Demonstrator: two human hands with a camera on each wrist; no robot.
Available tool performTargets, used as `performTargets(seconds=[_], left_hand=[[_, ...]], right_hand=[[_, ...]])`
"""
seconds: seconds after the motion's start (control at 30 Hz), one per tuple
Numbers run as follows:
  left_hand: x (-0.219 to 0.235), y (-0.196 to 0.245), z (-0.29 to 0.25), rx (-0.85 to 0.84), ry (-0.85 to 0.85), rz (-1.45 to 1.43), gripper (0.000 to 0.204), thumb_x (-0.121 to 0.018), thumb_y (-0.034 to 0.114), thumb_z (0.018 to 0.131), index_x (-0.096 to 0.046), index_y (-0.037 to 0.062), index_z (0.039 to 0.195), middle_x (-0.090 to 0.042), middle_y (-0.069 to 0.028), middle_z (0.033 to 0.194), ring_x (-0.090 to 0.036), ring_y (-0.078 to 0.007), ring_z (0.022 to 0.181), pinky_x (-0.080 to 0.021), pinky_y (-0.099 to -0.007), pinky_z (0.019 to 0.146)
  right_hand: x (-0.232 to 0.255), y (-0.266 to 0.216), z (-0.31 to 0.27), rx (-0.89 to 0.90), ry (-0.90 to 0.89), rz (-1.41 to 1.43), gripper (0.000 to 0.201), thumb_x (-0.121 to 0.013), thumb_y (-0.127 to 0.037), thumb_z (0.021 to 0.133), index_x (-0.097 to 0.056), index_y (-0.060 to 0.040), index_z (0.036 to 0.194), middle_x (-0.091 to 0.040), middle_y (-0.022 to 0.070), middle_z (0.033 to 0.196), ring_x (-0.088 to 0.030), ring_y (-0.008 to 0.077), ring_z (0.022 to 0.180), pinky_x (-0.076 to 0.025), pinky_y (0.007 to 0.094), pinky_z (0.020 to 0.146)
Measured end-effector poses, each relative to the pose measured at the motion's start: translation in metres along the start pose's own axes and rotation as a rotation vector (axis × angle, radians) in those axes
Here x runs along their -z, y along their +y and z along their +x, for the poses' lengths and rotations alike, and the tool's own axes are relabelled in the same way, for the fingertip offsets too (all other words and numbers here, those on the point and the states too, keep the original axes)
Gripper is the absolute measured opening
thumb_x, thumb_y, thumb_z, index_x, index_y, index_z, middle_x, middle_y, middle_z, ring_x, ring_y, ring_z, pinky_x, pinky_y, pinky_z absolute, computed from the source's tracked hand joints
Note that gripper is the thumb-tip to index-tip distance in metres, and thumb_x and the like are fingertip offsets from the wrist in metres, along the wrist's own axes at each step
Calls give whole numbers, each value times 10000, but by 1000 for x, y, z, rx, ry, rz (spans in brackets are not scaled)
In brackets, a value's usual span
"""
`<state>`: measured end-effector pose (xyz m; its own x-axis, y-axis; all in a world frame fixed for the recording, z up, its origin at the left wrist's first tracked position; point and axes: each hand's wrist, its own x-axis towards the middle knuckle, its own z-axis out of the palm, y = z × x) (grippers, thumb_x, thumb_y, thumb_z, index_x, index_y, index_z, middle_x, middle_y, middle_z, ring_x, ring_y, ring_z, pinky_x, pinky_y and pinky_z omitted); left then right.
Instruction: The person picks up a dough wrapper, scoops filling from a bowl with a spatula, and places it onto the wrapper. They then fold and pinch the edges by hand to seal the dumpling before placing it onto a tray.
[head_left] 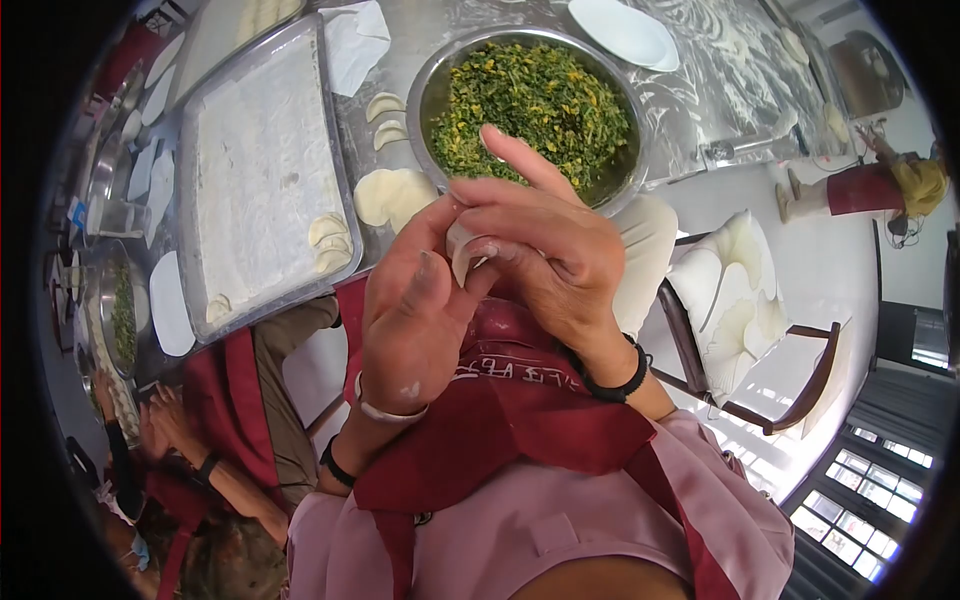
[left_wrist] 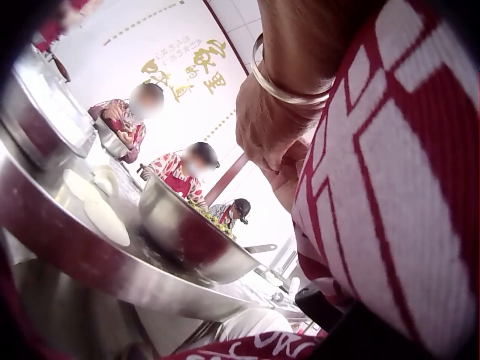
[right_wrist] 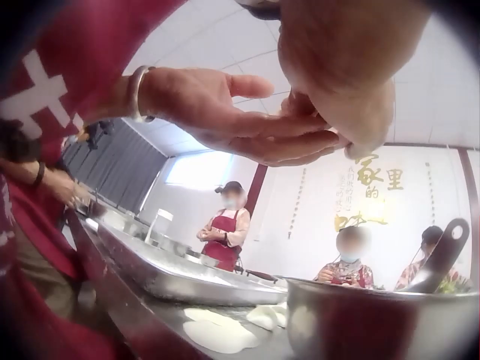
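In the head view a small folded piece of white dough (head_left: 461, 252) lies between the two hands above the apron. My left hand (head_left: 408, 310) supports it from the left, thumb raised clear of it. My right hand (head_left: 560, 245) pinches the dough, thumb bent against it and index finger lifted. The right wrist view shows my left hand (right_wrist: 206, 105) with fingers straight beneath my right hand (right_wrist: 337, 64), which hides the dough. My left hand (left_wrist: 274, 120) hides its own fingers in the left wrist view.
A steel bowl (head_left: 425, 150) of chopped green and yellow filling stands beyond the hands. Flat wrappers (head_left: 395, 197) and two dumplings (head_left: 388, 132) lie beside it. Left is a floured tray (head_left: 265, 160) with several dumplings; another person's hands (head_left: 168, 420) are at lower left.
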<state>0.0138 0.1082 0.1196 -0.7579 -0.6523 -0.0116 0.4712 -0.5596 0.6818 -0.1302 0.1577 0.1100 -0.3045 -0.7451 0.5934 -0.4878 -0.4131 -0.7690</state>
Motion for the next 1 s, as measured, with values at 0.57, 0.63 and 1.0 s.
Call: performTargets(seconds=[0.57, 0.63, 1.0], left_hand=[[10, 2, 7, 157, -3, -244, 588, -429, 343, 1029, -322, -94, 1409, -502, -165, 1323, -488, -238, 1255, -382, -391, 1076], [7, 5, 8, 175, 15, -271, 576, -408, 343, 1036, -329, -92, 1405, -503, -162, 1322, -492, -238, 1245, -385, -391, 1071], [10, 3, 14, 237, 52, -432, 534, -317, 335, 1061, -347, -86, 1389, -497, -182, 1329, -484, -291, 1244, -370, -418, 1090]], right_hand=[[-1, 4, -3, -86, -23, 31, 382, -737, -68, 748, -676, -45, 1124, -650, 125, 1234, -434, 413, 1334, -395, 448, 1053], [1, 6, -4, -64, -46, -10, 396, -737, -74, 755, -666, -47, 1144, -633, 134, 1260, -422, 414, 1342, -393, 452, 1053], [4, 16, -14, -126, -67, -36, 496, -747, -58, 738, -625, -38, 1218, -591, 149, 1318, -416, 397, 1351, -385, 452, 1064]])
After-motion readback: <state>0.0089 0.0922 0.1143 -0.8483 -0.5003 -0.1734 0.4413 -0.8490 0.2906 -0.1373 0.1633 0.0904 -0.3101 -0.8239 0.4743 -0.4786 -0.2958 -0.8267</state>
